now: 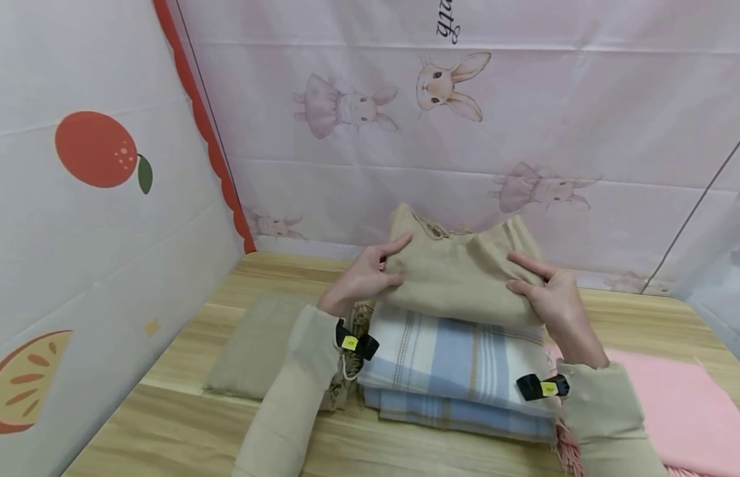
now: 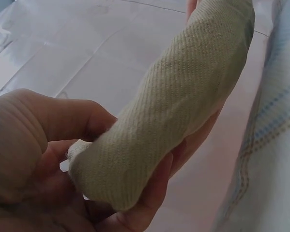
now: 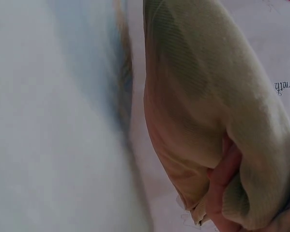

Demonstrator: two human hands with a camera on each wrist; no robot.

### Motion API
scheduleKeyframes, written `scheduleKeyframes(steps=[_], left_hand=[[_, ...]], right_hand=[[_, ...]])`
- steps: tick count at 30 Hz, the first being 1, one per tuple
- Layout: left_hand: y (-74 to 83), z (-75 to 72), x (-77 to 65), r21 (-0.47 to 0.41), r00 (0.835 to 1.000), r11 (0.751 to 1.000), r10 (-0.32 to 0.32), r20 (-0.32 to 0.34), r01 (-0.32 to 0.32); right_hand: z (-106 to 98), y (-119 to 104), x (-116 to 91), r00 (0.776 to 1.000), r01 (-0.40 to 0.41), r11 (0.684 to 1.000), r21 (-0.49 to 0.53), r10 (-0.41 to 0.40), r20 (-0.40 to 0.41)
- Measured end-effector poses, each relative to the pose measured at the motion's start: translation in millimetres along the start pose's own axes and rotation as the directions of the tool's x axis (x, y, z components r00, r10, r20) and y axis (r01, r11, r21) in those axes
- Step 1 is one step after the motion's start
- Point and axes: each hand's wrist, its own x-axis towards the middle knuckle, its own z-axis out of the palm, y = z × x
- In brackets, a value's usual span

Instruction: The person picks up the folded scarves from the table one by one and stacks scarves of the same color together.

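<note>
Both hands hold a folded beige scarf [image 1: 465, 275] above a stack of folded blue-and-white plaid scarves [image 1: 453, 358]. My left hand [image 1: 365, 273] pinches its left end, thumb on the near face. At the right end, my right hand [image 1: 557, 301] grips the cloth between thumb and fingers. In the left wrist view the thick rolled edge of the beige scarf [image 2: 149, 121] lies between thumb and fingers. The right wrist view has the fingers [image 3: 222, 186] partly wrapped by the beige scarf [image 3: 217, 87], with blurred plaid cloth [image 3: 62, 116] beside it.
Left of the stack lies a flat olive-beige folded cloth [image 1: 253, 344], with brown patterned fabric [image 1: 362, 318] partly behind the left wrist. A pink fringed scarf [image 1: 680, 404] lies at the right. Printed sheets [image 1: 358, 192] rise behind and beside the wooden table [image 1: 185, 424].
</note>
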Motion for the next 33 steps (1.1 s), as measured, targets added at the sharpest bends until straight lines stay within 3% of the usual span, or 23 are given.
scheduleKeyframes(steps=[17, 24, 33], left_hand=[[-5.6, -13.4, -16.8, -0.006, 1.000, 1.000, 0.019, 0.002, -0.019], [-6.8, -18.4, -21.0, -0.003, 1.000, 1.000, 0.016, 0.000, -0.016], [-8.1, -28.0, -27.3, 0.046, 0.998, 0.997, 0.062, -0.007, -0.061]], right_hand=[[18.3, -3.6, -8.9, 1.000, -0.015, 0.999, 0.044, 0.015, -0.003], [23.2, -4.9, -11.9, 1.000, 0.015, 0.998, 0.059, -0.014, -0.021], [30.6, -11.2, -13.6, 1.000, 0.016, 0.999, 0.042, -0.015, -0.022]])
